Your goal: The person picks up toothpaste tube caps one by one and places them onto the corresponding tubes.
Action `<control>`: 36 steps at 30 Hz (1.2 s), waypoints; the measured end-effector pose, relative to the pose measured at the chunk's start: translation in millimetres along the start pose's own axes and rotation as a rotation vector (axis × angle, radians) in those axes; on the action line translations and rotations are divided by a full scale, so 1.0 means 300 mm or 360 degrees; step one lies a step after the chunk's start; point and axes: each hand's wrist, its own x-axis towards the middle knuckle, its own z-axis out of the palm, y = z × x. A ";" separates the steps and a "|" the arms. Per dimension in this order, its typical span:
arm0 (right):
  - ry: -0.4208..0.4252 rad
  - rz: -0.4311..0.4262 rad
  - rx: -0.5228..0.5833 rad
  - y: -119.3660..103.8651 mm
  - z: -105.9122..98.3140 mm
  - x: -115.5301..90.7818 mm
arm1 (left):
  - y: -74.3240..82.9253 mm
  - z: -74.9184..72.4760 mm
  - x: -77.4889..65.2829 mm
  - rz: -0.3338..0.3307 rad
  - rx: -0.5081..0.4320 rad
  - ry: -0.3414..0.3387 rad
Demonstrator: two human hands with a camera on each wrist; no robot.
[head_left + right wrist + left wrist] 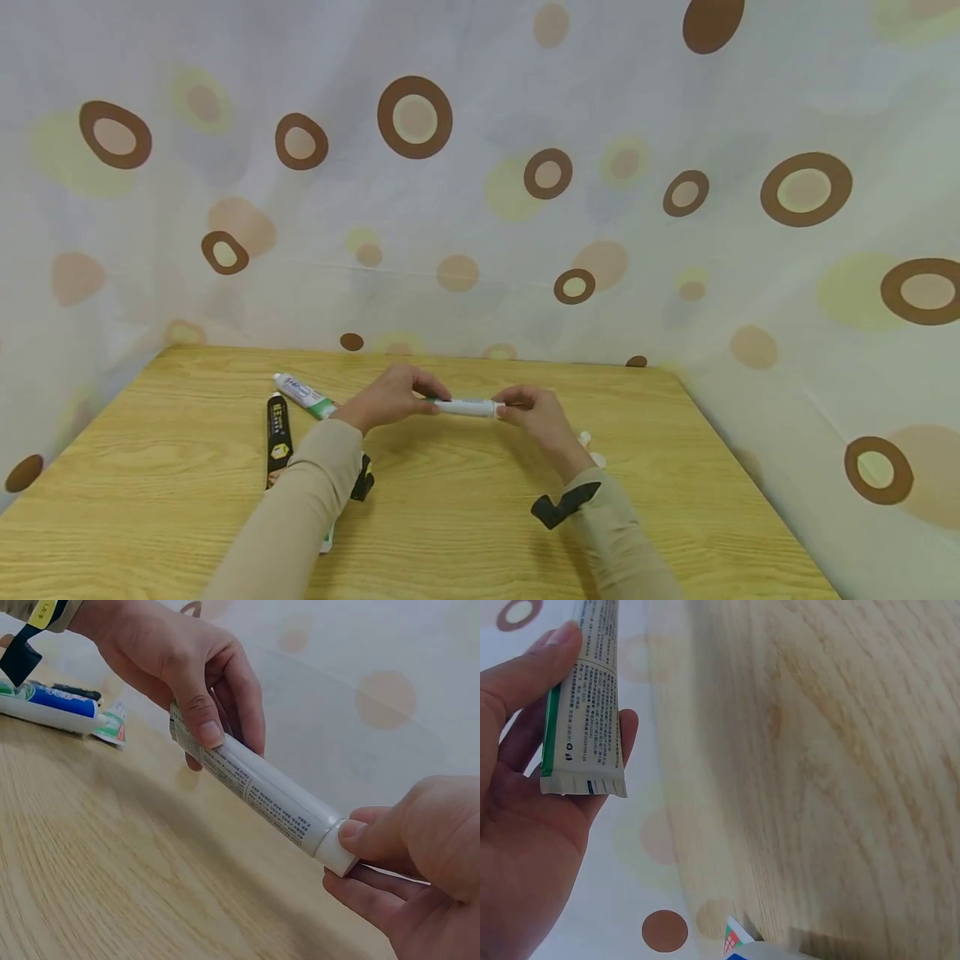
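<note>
A white toothpaste tube (262,791) with small print and a green edge is held level above the table between both hands. My left hand (393,398) grips its flat crimped end, thumb on top and fingers beneath, as the left wrist view shows up close. At the other end, my right hand (536,417) pinches the white cap (335,859) between thumb and fingers. The cap sits on the tube's neck.
Left of the hands lie a black tube (278,437) and a white-and-green tube (303,394). A blue-and-white tube (64,705) shows in the right wrist view. Small white pieces (597,459) lie by the right wrist. A patterned sheet (480,208) hangs behind the wooden table (450,517).
</note>
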 end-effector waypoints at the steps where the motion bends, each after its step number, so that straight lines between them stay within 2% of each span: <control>1: 0.0013 0.0005 -0.0012 0.006 0.004 0.002 | -0.005 0.004 0.003 0.0007 0.0006 -0.0005; 7: 0.0101 -0.0004 -0.0070 0.032 0.030 0.006 | -0.025 0.032 0.023 0.0089 0.0106 -0.0033; 10: 0.0145 -0.0040 -0.0166 0.050 0.039 0.011 | -0.034 0.046 0.031 0.0154 0.0198 -0.0043; 13: 0.0162 -0.0068 -0.0268 0.067 0.042 0.015 | -0.038 0.062 0.035 0.0174 0.0276 -0.0057; 18: 0.0176 -0.0049 -0.0313 0.084 0.043 0.021 | -0.039 0.084 0.049 0.0113 0.0350 -0.0082; 25: 0.0175 -0.0057 -0.0329 0.084 0.053 0.029 | -0.040 0.093 0.058 0.0109 0.0506 -0.0103; 31: 0.0121 -0.0087 -0.0373 0.072 0.059 0.028 | -0.036 0.096 0.051 -0.0002 0.0531 -0.0157; 36: 0.0048 -0.0097 -0.0411 0.060 0.048 0.021 | -0.008 0.069 0.025 -0.0116 0.0520 -0.0192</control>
